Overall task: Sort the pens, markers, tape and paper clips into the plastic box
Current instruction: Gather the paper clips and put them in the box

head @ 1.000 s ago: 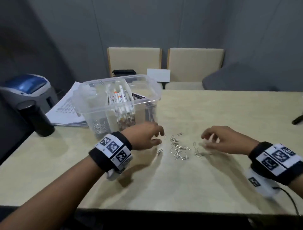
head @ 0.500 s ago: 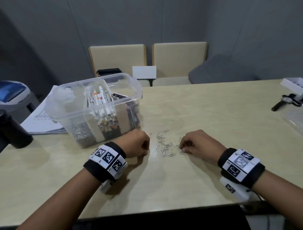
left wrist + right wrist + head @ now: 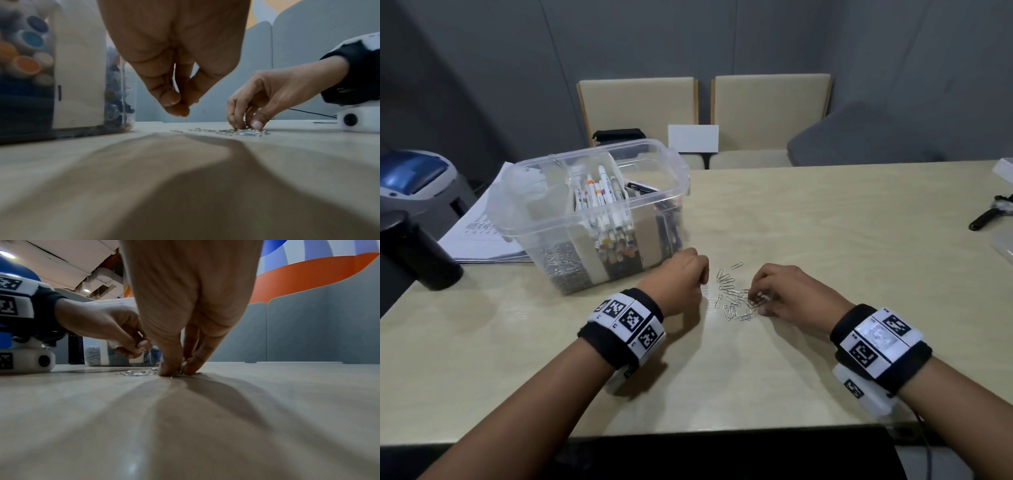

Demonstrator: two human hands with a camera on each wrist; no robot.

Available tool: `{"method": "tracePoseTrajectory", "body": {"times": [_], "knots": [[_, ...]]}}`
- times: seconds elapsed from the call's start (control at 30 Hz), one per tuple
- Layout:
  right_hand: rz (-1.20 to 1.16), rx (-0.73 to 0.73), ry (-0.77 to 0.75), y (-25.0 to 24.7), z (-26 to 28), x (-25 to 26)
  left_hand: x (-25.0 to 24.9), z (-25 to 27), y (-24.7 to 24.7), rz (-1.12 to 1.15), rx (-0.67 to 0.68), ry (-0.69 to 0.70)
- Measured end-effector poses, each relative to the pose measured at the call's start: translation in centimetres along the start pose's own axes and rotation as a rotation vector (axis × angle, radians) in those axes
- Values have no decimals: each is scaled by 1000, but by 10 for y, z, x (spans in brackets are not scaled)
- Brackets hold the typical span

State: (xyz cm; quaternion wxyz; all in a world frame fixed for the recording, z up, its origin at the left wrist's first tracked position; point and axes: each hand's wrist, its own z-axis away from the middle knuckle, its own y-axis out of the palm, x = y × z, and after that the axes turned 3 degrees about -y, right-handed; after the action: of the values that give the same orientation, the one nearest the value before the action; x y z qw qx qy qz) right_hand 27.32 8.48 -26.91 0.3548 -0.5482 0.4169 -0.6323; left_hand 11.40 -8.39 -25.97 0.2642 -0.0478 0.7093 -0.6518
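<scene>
Several loose paper clips (image 3: 729, 294) lie on the table between my hands, just right of the clear plastic box (image 3: 681, 171). The box holds upright markers (image 3: 602, 195) in the middle and a heap of paper clips (image 3: 561, 263) in its front left compartment. My left hand (image 3: 702, 277) hovers slightly above the table by the box's front corner; its fingertips (image 3: 141, 345) pinch together on what looks like a paper clip. My right hand (image 3: 760, 305) presses down on the right edge of the pile, thumb and fingers (image 3: 176, 369) pinching clips (image 3: 242, 132) against the tabletop.
A black cylinder (image 3: 417, 253), a stack of papers (image 3: 479, 226) and a grey-blue machine (image 3: 414, 178) sit left of the box. A black tool (image 3: 989, 219) lies at the far right. Two chairs (image 3: 640, 102) stand behind the table.
My left hand has curled its fingers from a reach into a tight pinch. My right hand slid left into the pile and closed its fingertips on the clips.
</scene>
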Motion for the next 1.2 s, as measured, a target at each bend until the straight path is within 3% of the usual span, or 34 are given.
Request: {"method": "tracePoseTrajectory", "body": {"times": [0.13, 0.33, 0.47, 0.63, 0.83, 1.2], "knots": [[20, -2, 38, -6, -9, 9, -2, -17, -4, 1, -80, -46], [50, 65, 58, -4, -20, 14, 6, -26, 1, -77, -94, -44], [57, 108, 71, -4, -24, 18, 8, -29, 3, -23, -96, -118], [14, 76, 92, -10, -25, 21, 5, -31, 5, 1, -49, -152], [-87, -78, 114, -2, -37, 13, 10, -36, 14, -81, 133, -206], [-140, -137, 135, -2, -43, 14, 5, -40, 13, -135, 96, -276]]}}
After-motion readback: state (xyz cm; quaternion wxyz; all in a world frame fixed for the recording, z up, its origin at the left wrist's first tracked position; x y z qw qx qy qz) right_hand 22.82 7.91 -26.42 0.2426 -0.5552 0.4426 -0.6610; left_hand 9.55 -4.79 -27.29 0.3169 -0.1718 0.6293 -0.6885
